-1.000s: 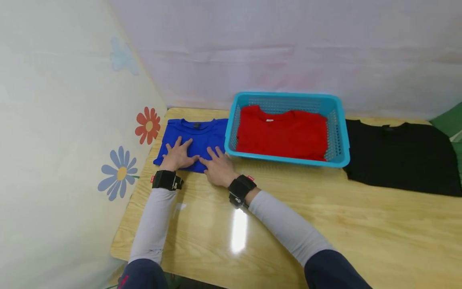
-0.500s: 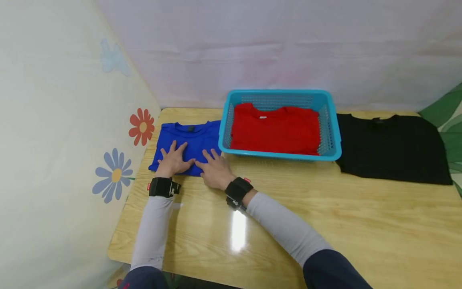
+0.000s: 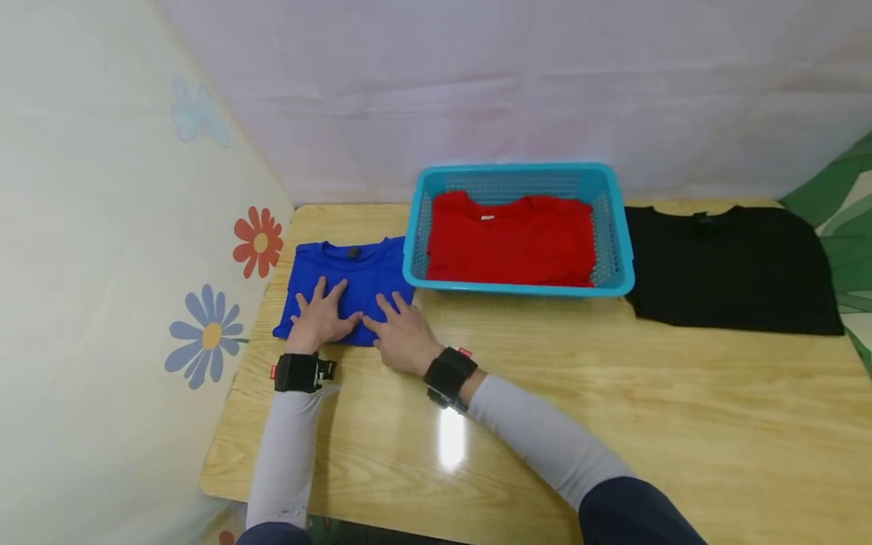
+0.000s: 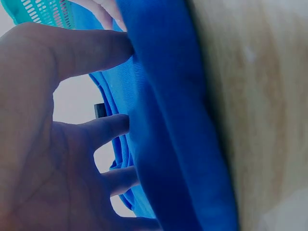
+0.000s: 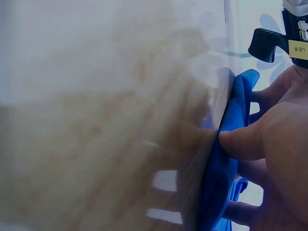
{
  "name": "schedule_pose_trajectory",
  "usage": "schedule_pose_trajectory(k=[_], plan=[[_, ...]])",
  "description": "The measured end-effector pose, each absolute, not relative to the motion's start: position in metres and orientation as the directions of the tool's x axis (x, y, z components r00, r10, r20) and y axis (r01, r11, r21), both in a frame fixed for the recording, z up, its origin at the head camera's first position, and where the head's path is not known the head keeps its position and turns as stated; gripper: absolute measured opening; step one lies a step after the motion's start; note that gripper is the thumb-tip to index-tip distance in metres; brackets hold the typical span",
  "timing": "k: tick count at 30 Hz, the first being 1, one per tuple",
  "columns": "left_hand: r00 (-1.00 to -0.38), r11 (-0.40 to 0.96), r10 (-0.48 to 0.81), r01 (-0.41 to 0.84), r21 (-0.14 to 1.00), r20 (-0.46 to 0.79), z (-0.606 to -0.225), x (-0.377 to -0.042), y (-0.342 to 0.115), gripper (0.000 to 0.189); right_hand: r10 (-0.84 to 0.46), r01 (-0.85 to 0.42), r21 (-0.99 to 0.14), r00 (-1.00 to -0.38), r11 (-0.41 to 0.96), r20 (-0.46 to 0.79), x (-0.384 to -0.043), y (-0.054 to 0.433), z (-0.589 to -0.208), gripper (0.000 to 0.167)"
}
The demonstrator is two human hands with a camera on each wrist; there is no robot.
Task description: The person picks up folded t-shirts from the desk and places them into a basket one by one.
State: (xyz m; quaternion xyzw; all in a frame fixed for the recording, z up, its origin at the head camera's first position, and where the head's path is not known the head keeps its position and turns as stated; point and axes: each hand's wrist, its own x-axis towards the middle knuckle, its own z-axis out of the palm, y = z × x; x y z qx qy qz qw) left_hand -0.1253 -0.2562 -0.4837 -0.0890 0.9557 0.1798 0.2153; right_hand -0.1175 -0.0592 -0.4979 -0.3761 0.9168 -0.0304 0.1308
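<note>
A folded blue T-shirt (image 3: 361, 276) lies on the left end of the table, its collar and dark label toward the back wall. My left hand (image 3: 319, 318) rests on the shirt's front left part with fingers spread. Beside it, my right hand (image 3: 403, 333) presses on the front right part, its fingers also spread and the two thumbs close together. In the left wrist view, the left thumb (image 4: 96, 50) and fingertips touch the blue fabric (image 4: 163, 120) near its folded front edge. The right wrist view shows the right thumb (image 5: 240, 142) against that same edge.
Right of the blue shirt stands a turquoise plastic basket (image 3: 518, 290) with a folded red T-shirt (image 3: 511, 242) inside. A folded black T-shirt (image 3: 732, 269) lies farther right. Walls border the wooden table (image 3: 545, 378) at the back and left.
Both hands have slid the blue shirt a little toward the table's front, away from the back edge. The head view has shifted slightly, while the basket, red shirt and black shirt stay put.
</note>
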Motion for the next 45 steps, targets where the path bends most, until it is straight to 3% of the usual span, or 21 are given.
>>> schedule_pose_trajectory(k=[21,28,36,45], plan=[[-0.895,0.915,-0.099,-0.254,0.314,-0.434,-0.481,-0.087,-0.25,0.084,-0.718,-0.703,-0.146,-0.674,0.696,-0.175,-0.084,-0.051,-0.496,0.055],[-0.89,0.913,-0.102,-0.262,0.314,-0.444,-0.482,-0.078,-0.244,0.083,-0.715,-0.679,-0.228,-0.68,0.698,-0.166,-0.077,-0.044,-0.498,0.052],[-0.887,0.909,-0.115,-0.276,0.314,-0.446,-0.484,-0.062,-0.237,0.083,-0.703,-0.663,-0.345,-0.711,0.664,0.013,-0.08,-0.035,-0.509,0.036],[-0.889,0.905,-0.125,-0.284,0.316,-0.441,-0.484,-0.053,-0.228,0.082,-0.669,-0.667,-0.3,-0.735,0.682,0.113,-0.097,-0.035,-0.505,0.042]])
